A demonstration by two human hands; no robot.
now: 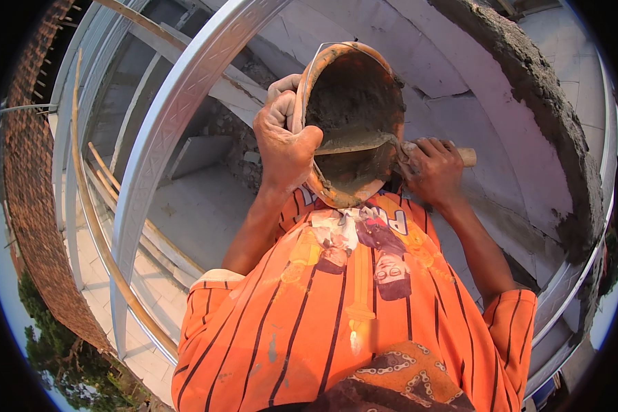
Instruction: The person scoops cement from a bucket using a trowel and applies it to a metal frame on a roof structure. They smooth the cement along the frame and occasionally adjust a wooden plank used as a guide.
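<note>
An orange bucket (342,198), crusted with cement, is tilted in front of my chest with its mouth facing me. Grey wet mortar (353,110) lies inside it. My left hand (287,141) grips the bucket's left rim, thumb over the edge, beside the thin wire handle. My right hand (432,168) is closed round a trowel (357,144) at the right rim. The trowel's blade reaches across the bucket's mouth, and its wooden handle end (468,157) sticks out past my fingers. Part of the blade is smeared with mortar.
Rough mortar (522,69) coats the top edge of a pale block wall (501,151) on the right. A curved-looking light metal beam (159,130) crosses the left side. Bamboo poles (93,206) lean beyond it. A tiled roof (34,185) stands at far left.
</note>
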